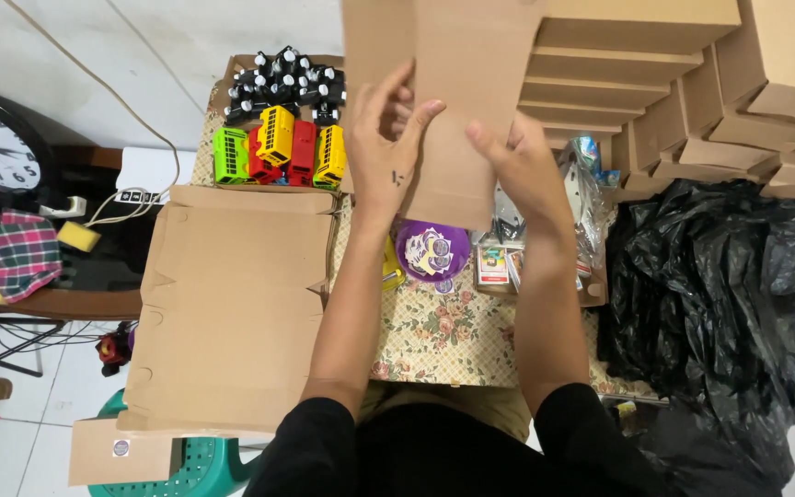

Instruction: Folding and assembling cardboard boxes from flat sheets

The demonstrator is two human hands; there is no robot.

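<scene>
Above the floral table point(434, 340), both hands hold a flat cardboard sheet point(457, 83) by its lower part: left hand point(384, 147) spread against its left edge, right hand point(522, 161) gripping its bottom corner. Beneath lies a purple bowl point(432, 250). Flat cardboard point(232, 304) crowds the left, toy buses point(278, 147) behind, stacked boxes point(692, 83) and black bags point(720, 276) right.

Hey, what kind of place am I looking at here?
Probably a small home packing station for toy orders. Both hands, left hand and right hand, hold a flat cardboard box blank over a floral tablecloth, beside stacked folded boxes, colourful toy buses and black plastic bags.
</scene>
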